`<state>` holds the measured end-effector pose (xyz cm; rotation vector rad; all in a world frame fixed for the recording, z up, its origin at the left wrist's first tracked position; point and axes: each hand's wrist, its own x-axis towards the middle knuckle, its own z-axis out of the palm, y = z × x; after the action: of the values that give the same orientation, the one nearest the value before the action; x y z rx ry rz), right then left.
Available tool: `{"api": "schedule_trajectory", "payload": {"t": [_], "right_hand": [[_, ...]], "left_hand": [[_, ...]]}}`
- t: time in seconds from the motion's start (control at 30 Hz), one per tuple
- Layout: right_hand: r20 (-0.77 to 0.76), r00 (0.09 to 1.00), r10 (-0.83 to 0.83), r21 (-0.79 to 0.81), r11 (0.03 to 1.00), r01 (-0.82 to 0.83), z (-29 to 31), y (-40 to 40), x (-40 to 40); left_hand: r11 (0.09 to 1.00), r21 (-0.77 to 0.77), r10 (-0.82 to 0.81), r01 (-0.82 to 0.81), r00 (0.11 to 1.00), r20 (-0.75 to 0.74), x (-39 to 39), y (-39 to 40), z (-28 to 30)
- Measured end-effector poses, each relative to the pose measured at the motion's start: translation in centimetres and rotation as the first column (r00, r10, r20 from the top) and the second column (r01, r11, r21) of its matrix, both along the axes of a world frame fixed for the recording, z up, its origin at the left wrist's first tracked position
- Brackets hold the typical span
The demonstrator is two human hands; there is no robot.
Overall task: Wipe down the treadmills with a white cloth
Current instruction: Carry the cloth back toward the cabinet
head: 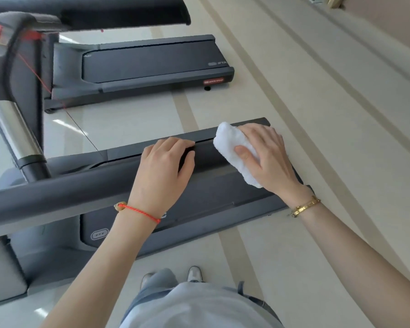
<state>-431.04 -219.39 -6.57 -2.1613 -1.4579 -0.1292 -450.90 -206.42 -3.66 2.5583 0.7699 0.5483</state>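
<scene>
Nearest treadmill: dark grey, running left to right across the view, deck low on the pale floor. Padded handrail: dark, round, crossing the frame from the left edge to its free end under the two hands.

Left hand: palm down on the handrail, fingers curled over the top, thumb wrapped on the near side; gripping the rail. Red cord bracelet at the wrist.

Right hand: closed around the white cloth, thumb across the near face of the cloth, fingers over the far side. Gold bracelet at the wrist.

White cloth: bunched into a thick wad, held at the free end of the handrail, just right of the left hand, a short stretch of bare rail between. Contact with the rail likely; exact contact line hidden by the cloth itself.

Second treadmill: same type, parallel, farther away, well apart from both hands; red label on its near side rail. Console upright with silver section at the left edge; red cord hanging from the console area.

Bottom centre: pale shirt, grey trousers, two light shoes on the floor beside the nearest deck.
</scene>
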Motion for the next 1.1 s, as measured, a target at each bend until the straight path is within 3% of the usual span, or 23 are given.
{"api": "schedule_trajectory", "payload": {"t": [0.2,0.53,0.73,0.97,1.1], "right_hand": [[-0.164,0.969,-0.187,0.052,0.979,0.197,0.0,-1.9,-0.2],[-0.372,0.79,-0.488,0.031,0.844,0.536,0.1,-9.0,-3.6],[-0.37,0.636,-0.678,-0.064,0.701,0.71,-1.2,-12.9,-6.9],[-0.345,0.397,-0.85,-0.139,0.465,0.874,-2.2,-18.2,-10.1],[-0.332,0.318,-0.888,-0.172,0.389,0.905,-2.5,-21.0,-9.3]], "left_hand": [[0.994,0.002,-0.111,0.111,0.994,0.01,2.5,-0.5,0.4],[0.912,0.047,-0.41,0.408,0.909,0.076,6.4,-2.3,0.8],[0.778,0.046,-0.628,0.626,0.777,0.05,8.1,-4.4,0.0],[0.623,-0.055,-0.78,0.78,0.625,0.032,11.1,-8.5,-1.5],[0.569,-0.087,-0.819,0.817,0.573,0.031,13.7,-10.9,-2.7]]}}
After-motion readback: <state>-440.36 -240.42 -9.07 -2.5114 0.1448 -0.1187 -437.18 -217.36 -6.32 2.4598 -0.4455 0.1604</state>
